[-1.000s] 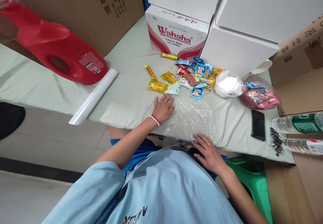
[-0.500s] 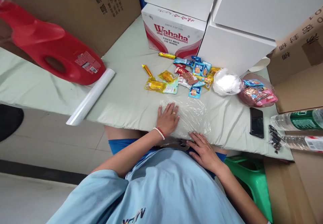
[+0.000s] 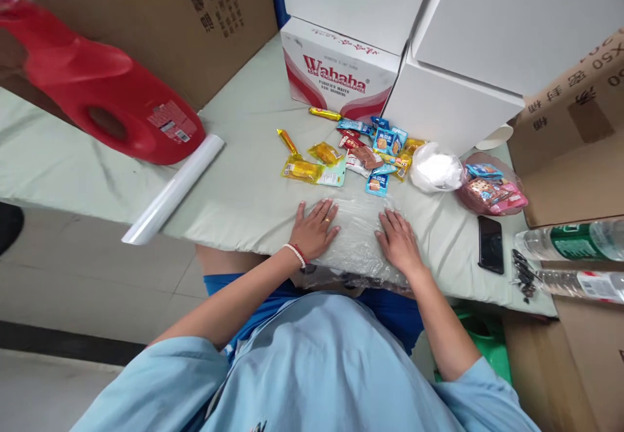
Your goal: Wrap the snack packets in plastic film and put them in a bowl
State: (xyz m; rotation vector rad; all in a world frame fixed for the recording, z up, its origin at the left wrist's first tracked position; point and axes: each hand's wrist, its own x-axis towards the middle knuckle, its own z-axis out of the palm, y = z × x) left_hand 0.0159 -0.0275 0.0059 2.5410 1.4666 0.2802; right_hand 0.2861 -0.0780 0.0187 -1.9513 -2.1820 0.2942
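A clear plastic sheet (image 3: 358, 240) lies crinkled at the table's front edge, part of it hanging over toward my lap. My left hand (image 3: 312, 229) rests flat on its left side, fingers spread, with a beaded bracelet at the wrist. On the sheet's right side my right hand (image 3: 398, 240) also lies flat with fingers apart. Just beyond the sheet are several wrapped snacks: yellow packets (image 3: 302, 169), blue packets (image 3: 377, 184) and a brown one (image 3: 365, 157). Whether the plastic is one layer or a bag I cannot tell.
At left stand a big red jug (image 3: 112, 101) and a white roll (image 3: 173, 188). Behind the snacks is a Wahaba-style printed carton (image 3: 336, 81). To the right are a white bag (image 3: 437, 167), a bowl of snacks (image 3: 494, 185), a phone (image 3: 490, 245) and plastic bottles (image 3: 578, 241).
My right hand has moved forward from the table's edge onto the plastic's right side. My left hand has shifted slightly left and toward me. The view has tilted a little.
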